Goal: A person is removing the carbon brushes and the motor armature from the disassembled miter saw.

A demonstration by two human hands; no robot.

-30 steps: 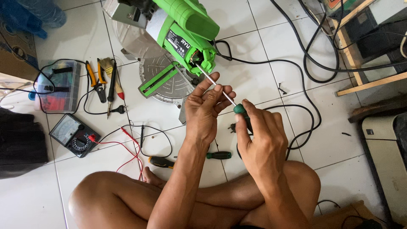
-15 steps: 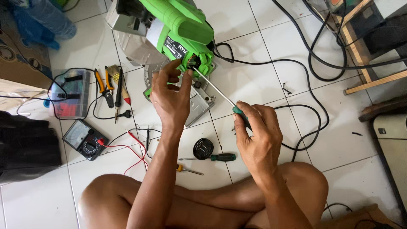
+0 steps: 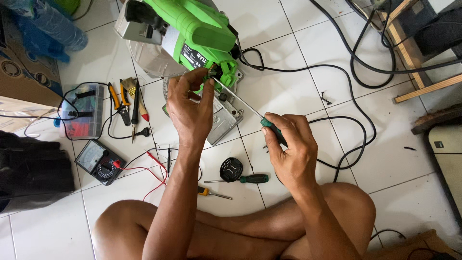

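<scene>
In the head view, a person sits cross-legged on a floor of white tiles (image 3: 288, 38) with thin grey joints. A green circular saw (image 3: 192, 33) lies on the floor in front of the knees, its grey metal base toward the person.

The left hand (image 3: 190, 110) reaches up to the saw, and its fingers are pressed together at the rear end of the green body, pinching a small part there; what the part is I cannot tell. The right hand (image 3: 288, 149) is closed around the green handle of a long screwdriver (image 3: 250, 111). The thin metal shaft runs up and to the left, and its tip meets the saw just beside the fingertips of the left hand.

A black power cable (image 3: 351, 96) leaves the saw and makes wide loops over the tiles to the right. Left of the saw lie pliers (image 3: 118, 98) with yellow handles, a small brush (image 3: 132, 89) and a clear plastic box (image 3: 82, 108). Nearer to the person stands a black multimeter (image 3: 98, 161) with red leads. Between the forearms are a round black cap (image 3: 231, 169), a second green-handled screwdriver (image 3: 240, 179) and a small yellow one (image 3: 211, 193). A cardboard box (image 3: 24, 72) is at the left edge and a wooden frame (image 3: 418, 48) at the upper right.
</scene>
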